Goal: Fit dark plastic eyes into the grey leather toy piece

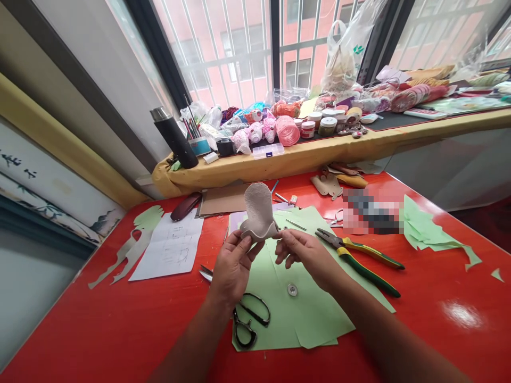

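A curved greyish-beige piece, which looks like leather with its rough side showing (258,205), is held up over the green paper. Its upper part stands as a rounded flap, and its lower edge is wavy. My left hand (235,263) grips the lower left edge between thumb and fingers. At the lower right corner, my right hand (301,250) pinches the edge with thumb and forefinger, the other fingers curled. Black-handled scissors (249,319) lie below my left hand, partly hidden by it. A small round metal disc (293,290) rests on the green paper sheets (279,314).
Pliers with green and yellow handles (359,255) lie on the red table (439,298), right of my hands. At left are a drawn-on white sheet (170,247) and a dark red case (186,206). Jars, a black flask (174,138) and bags crowd the windowsill (239,173).
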`<state>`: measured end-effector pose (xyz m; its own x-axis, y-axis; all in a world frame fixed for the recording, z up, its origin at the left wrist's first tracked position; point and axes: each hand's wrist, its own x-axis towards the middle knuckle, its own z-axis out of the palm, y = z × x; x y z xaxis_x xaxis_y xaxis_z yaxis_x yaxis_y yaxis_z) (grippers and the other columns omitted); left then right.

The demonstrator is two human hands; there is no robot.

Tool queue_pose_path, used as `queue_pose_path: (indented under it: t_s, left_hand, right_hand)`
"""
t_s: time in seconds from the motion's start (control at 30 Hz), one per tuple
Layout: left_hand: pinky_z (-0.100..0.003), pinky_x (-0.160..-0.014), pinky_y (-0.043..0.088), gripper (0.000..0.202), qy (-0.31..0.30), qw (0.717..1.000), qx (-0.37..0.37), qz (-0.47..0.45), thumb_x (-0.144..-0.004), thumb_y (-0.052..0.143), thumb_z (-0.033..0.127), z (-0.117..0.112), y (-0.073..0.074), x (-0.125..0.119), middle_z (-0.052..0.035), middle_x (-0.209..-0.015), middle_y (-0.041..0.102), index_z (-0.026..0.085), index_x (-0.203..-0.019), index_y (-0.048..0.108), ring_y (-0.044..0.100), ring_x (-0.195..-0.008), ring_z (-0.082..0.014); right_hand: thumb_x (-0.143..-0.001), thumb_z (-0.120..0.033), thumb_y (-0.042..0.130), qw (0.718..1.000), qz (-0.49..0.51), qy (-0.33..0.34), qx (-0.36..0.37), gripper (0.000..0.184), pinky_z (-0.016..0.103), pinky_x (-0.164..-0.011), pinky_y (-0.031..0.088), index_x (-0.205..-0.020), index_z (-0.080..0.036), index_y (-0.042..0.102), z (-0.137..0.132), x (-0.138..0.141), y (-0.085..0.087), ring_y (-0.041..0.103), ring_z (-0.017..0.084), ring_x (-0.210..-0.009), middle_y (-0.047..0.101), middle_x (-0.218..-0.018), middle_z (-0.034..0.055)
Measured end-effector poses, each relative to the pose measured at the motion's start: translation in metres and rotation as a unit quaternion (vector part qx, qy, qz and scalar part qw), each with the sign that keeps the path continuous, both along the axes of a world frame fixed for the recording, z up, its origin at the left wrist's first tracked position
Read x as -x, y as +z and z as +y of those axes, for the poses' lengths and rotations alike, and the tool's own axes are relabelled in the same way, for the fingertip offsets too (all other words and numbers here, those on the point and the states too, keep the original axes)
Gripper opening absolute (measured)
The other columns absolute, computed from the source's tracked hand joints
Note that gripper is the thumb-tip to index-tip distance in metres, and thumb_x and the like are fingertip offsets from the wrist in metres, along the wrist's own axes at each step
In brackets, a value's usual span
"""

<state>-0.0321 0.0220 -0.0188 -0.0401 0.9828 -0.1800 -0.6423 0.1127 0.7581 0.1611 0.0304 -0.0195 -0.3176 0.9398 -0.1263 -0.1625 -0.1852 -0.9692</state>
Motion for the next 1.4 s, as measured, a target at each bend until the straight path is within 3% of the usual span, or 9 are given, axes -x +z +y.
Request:
queue_pose_path:
  t_s: [0.27,0.4,0.57,0.7,0.8,0.93,1.07,1.2,1.4]
  left_hand:
    - [-0.041,-0.103,0.054,0.028,-0.080,0.996,-0.011,0.050,-0.079,0.088,0.028,-0.008,0.000,-0.008,-0.0022,-0.099,0.074,0.018,-0.099,0.071,0.070,-0.098,-0.0188]
    - [-0.034,-0.093,0.055,0.039,-0.116,0.992,-0.034,0.045,-0.087,0.080,0.044,-0.011,0.005,-0.011,-0.0063,-0.108,0.074,0.017,-0.113,0.070,0.068,-0.100,-0.0208]
    - [-0.028,-0.084,0.052,0.040,-0.074,0.992,-0.006,0.106,-0.077,0.088,0.032,-0.009,0.001,-0.012,-0.0044,-0.101,0.075,0.018,-0.110,0.070,0.069,-0.092,-0.0176]
    - [-0.026,-0.078,0.050,0.032,-0.024,0.989,0.008,0.143,-0.073,0.085,0.032,-0.003,-0.002,-0.004,-0.0022,-0.091,0.074,0.018,-0.098,0.071,0.067,-0.084,-0.0163]
    - [-0.026,-0.078,0.049,0.029,-0.008,0.982,-0.011,0.188,-0.074,0.081,0.034,0.002,-0.001,0.005,-0.0013,-0.090,0.073,0.019,-0.097,0.071,0.066,-0.085,-0.0171]
    - [-0.027,-0.074,0.047,0.027,-0.015,0.961,-0.044,0.273,-0.079,0.074,0.035,0.002,0.003,0.013,-0.0007,-0.087,0.071,0.020,-0.101,0.071,0.064,-0.082,-0.0183]
    - [-0.026,-0.067,0.043,0.023,-0.052,0.905,-0.058,0.418,-0.082,0.064,0.029,-0.002,0.007,0.015,0.0002,-0.085,0.068,0.021,-0.102,0.073,0.058,-0.076,-0.0180]
    - [-0.026,-0.060,0.038,0.028,-0.134,0.860,-0.062,0.488,-0.083,0.058,0.024,-0.006,0.006,0.012,0.0012,-0.082,0.066,0.023,-0.106,0.073,0.052,-0.067,-0.0167]
    - [-0.025,-0.053,0.032,0.020,-0.181,0.854,-0.026,0.487,-0.086,0.060,0.028,-0.006,0.000,0.009,0.0049,-0.070,0.054,0.024,-0.105,0.068,0.041,-0.056,-0.0140]
  right_hand:
    - [-0.091,-0.062,0.071,1.000,-0.011,0.004,-0.015,0.045,0.027,-0.062,0.050,-0.090,-0.018,0.066,-0.001,0.003,-0.002,0.068,0.016,-0.071,0.068,-0.081,0.0021]
    - [-0.088,-0.058,0.078,1.000,-0.005,0.005,-0.018,0.042,0.027,-0.063,0.049,-0.097,-0.018,0.066,-0.001,0.002,-0.005,0.068,0.017,-0.071,0.068,-0.077,0.0007]
    - [-0.088,-0.058,0.076,0.999,-0.016,0.030,-0.010,0.042,0.028,-0.063,0.050,-0.096,-0.018,0.066,-0.004,0.006,-0.005,0.069,0.018,-0.072,0.068,-0.080,0.0018]
    - [-0.088,-0.052,0.077,0.994,-0.050,0.090,-0.025,0.036,0.029,-0.064,0.051,-0.098,-0.018,0.068,-0.006,0.007,-0.006,0.070,0.020,-0.077,0.068,-0.084,0.0027]
    - [-0.087,-0.045,0.076,0.992,-0.088,0.081,-0.046,0.028,0.030,-0.065,0.052,-0.098,-0.020,0.071,-0.003,0.003,-0.007,0.070,0.021,-0.081,0.068,-0.083,0.0023]
    - [-0.089,-0.044,0.072,0.988,-0.131,0.011,-0.075,0.029,0.034,-0.069,0.054,-0.106,-0.020,0.075,0.004,-0.007,-0.007,0.068,0.021,-0.081,0.072,-0.085,0.0041]
    - [-0.093,-0.054,0.068,0.992,-0.095,-0.048,-0.073,0.044,0.035,-0.072,0.055,-0.120,-0.019,0.073,0.007,-0.014,-0.002,0.070,0.022,-0.084,0.075,-0.094,0.0075]
    - [-0.097,-0.059,0.063,0.991,-0.098,0.000,-0.096,0.049,0.034,-0.072,0.054,-0.124,-0.019,0.073,0.001,-0.010,0.002,0.069,0.023,-0.086,0.074,-0.096,0.0074]
    - [-0.095,-0.041,0.069,0.962,-0.232,0.057,-0.135,0.030,0.028,-0.061,0.042,-0.119,-0.024,0.073,-0.007,0.000,-0.001,0.058,0.018,-0.067,0.067,-0.073,-0.0012]
